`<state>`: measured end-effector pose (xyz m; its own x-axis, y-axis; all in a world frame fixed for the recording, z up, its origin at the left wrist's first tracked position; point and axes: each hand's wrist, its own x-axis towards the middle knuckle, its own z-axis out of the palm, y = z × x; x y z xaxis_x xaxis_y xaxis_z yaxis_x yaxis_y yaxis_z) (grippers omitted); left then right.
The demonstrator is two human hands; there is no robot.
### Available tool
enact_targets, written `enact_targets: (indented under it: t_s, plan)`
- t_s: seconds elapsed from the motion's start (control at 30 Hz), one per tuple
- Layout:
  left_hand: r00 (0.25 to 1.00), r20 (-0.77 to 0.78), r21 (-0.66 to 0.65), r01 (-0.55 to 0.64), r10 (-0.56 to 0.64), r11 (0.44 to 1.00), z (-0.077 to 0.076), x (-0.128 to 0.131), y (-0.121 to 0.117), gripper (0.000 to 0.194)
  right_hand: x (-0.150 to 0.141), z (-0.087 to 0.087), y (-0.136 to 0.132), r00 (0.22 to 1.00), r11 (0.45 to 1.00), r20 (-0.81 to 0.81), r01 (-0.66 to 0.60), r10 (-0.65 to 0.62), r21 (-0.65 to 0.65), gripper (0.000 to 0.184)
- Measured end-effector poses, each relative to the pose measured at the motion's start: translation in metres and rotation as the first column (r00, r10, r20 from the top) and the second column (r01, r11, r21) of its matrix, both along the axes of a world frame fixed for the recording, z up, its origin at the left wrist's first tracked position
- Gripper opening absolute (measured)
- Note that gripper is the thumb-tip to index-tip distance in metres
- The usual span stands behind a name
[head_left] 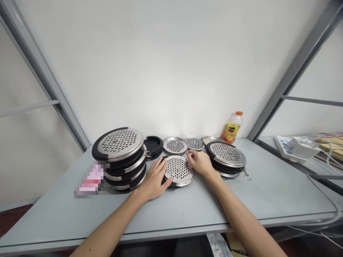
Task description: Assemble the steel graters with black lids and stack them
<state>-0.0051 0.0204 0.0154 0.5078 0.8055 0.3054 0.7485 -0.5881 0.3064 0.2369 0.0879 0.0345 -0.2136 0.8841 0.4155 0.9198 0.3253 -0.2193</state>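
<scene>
Nearest, the left hand (155, 179) lies spread on the black-rimmed side of a round, slotted silver metal disc (178, 170) on the grey table (203, 207); the right hand (198, 162) curls its fingers at the disc's far right edge, its grip partly hidden. Tall and short stacks of similar black-and-silver discs (122, 142) (226, 154) flank them. Beyond stands an orange-capped clear plastic bottle (231, 130).
</scene>
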Motion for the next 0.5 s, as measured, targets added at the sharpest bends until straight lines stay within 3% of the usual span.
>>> enact_targets:
  t_s: [0.1, 0.33, 0.5]
  plan:
    - [1.000, -0.004, -0.014, -0.015, 0.015, 1.000, -0.001, 0.001, 0.000, 0.065, 0.001, -0.005, -0.001, 0.999, 0.999, -0.023, -0.039, 0.039, 0.000, 0.034]
    - [1.000, 0.024, -0.067, 0.013, -0.011, 0.998, 0.002, -0.002, -0.001, 0.070, 0.010, -0.002, -0.004, 0.942, 0.949, -0.163, -0.306, 0.292, -0.072, 0.027]
    - [0.998, 0.023, -0.108, 0.061, -0.059, 0.992, 0.002, -0.007, 0.001, 0.092, 0.018, 0.003, -0.005, 0.884, 0.892, -0.253, -0.434, 0.394, -0.125, 0.024]
